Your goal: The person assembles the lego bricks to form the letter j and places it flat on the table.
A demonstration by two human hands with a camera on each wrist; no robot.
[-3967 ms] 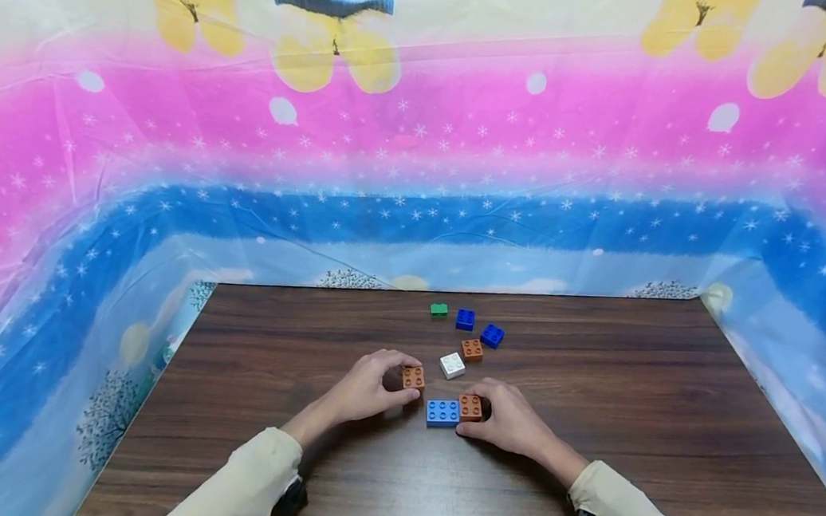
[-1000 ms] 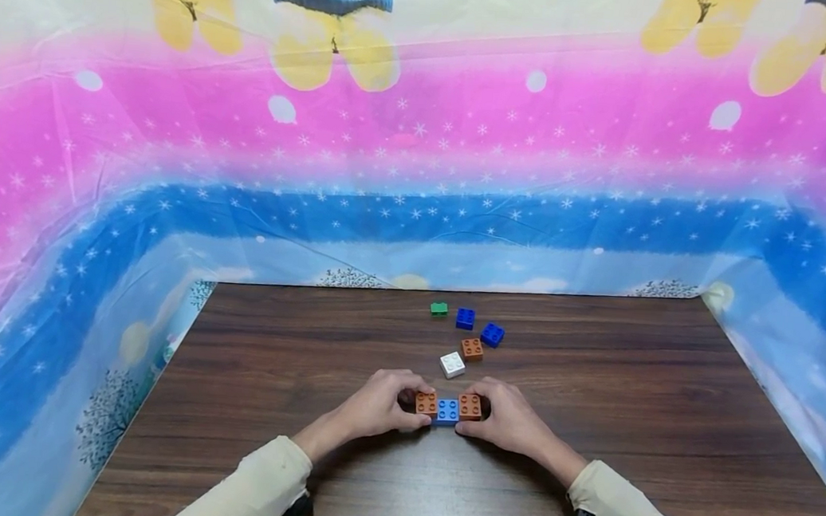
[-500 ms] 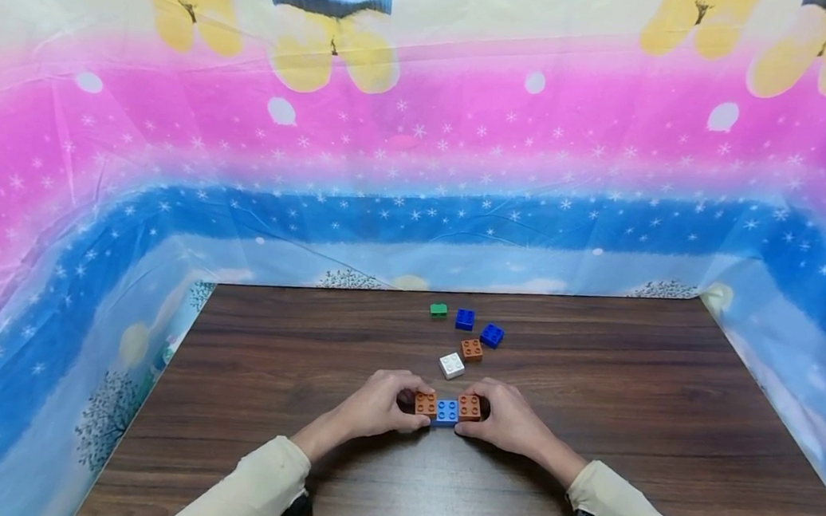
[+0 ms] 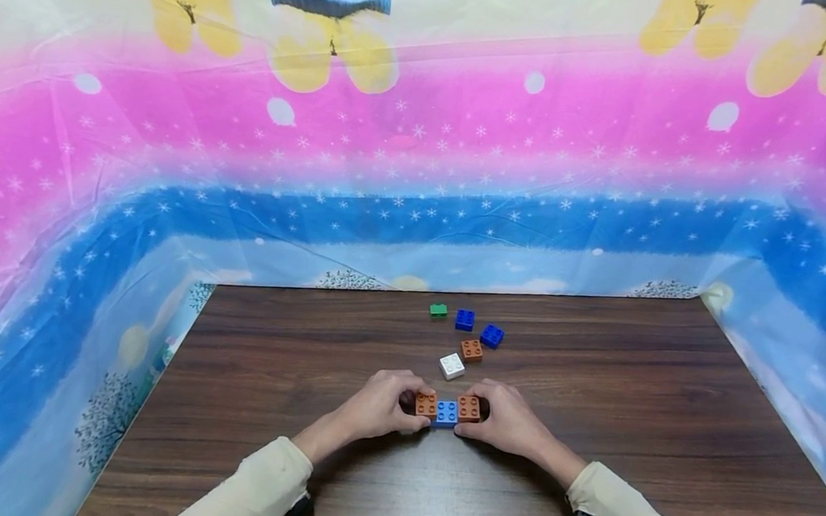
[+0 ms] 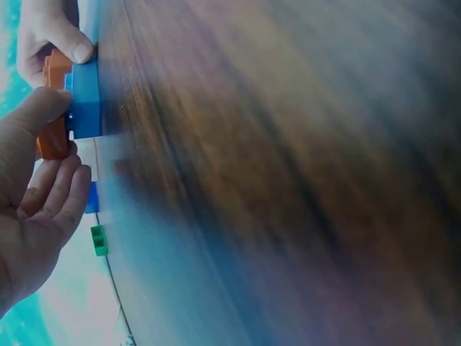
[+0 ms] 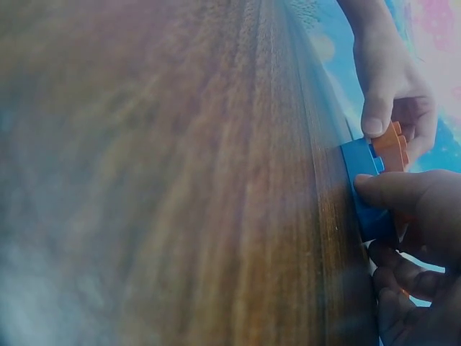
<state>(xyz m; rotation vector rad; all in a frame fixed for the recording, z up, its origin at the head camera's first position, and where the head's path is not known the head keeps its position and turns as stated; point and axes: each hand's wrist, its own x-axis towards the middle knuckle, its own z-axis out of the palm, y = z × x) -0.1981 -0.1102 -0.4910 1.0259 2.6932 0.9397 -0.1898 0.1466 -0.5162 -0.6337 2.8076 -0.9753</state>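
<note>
A light blue toy building brick (image 4: 447, 412) lies on the table with an orange-brown brick on top at each end. My left hand (image 4: 384, 404) pinches the left orange-brown brick (image 4: 426, 405) between thumb and fingers. On the other side, my right hand (image 4: 506, 416) grips the right orange-brown brick (image 4: 469, 407), its thumb against the blue brick's side in the right wrist view. Blue studs show between the two raised bricks. From the left wrist, the blue brick (image 5: 86, 101) appears low at the tabletop, with the orange-brown brick (image 5: 54, 138) over its end.
Beyond the hands lie a white brick (image 4: 452, 365), another orange-brown brick (image 4: 472, 350), two dark blue bricks (image 4: 491, 335) and a small green brick (image 4: 439, 311). The brown wooden table (image 4: 270, 344) ends at a patterned cloth backdrop (image 4: 416, 210).
Since four seconds ago, my left hand has moved right and down, bringing its orange-brown brick onto the blue brick's left end. Over the last second both hands hold almost still.
</note>
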